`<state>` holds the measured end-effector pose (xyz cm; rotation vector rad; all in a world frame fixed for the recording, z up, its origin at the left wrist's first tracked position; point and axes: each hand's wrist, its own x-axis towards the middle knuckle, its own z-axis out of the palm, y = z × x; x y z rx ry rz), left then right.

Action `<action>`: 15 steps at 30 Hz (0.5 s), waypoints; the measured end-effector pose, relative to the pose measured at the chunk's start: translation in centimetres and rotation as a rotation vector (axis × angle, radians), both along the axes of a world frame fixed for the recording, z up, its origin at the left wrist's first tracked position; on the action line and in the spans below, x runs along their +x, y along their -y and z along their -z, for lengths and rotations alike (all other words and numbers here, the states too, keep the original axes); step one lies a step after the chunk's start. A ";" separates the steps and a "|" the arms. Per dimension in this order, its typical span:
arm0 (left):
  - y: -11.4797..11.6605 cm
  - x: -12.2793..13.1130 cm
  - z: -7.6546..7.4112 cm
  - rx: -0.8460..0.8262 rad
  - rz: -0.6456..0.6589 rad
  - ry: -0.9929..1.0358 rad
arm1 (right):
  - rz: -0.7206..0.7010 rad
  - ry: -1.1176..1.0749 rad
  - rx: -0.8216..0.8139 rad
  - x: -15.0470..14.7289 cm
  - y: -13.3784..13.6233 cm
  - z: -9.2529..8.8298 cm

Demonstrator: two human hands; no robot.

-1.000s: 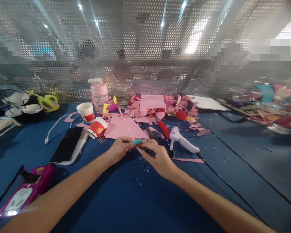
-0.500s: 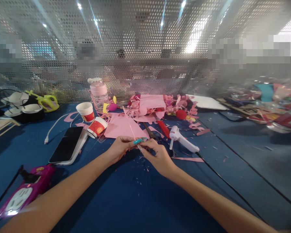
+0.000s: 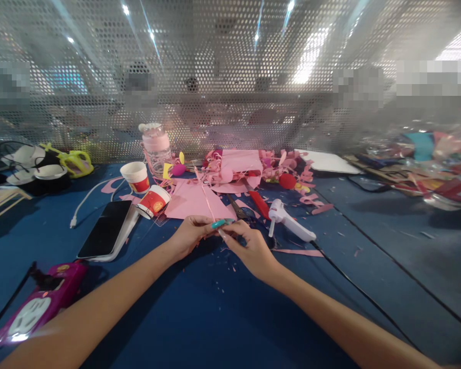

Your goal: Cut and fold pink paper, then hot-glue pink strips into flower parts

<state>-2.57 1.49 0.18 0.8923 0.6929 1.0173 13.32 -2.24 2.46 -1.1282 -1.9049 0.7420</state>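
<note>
A thin pink strip rises from between my fingertips and leans up to the left, over a sheet of pink paper. My left hand pinches its lower end, with a long turquoise thumbnail showing. From the other side my right hand meets it, its thumb and fingers closed on the same end. The exact grip between the fingertips is partly hidden. Just right of my hands lies a white glue gun, beside scissors and a red object.
Two paper cups, a phone and a purple power strip are on the left. Behind stand a bottle, pink paper scraps and a perforated metal screen. The glue gun's cord runs toward the lower right.
The upper part of the pink strip has shifted slightly to the left and turned a little. Both hands have stayed almost in place.
</note>
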 end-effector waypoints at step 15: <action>0.1 0.0 -0.2 0.026 -0.015 0.023 | 0.032 0.025 0.077 0.2 0.0 0.2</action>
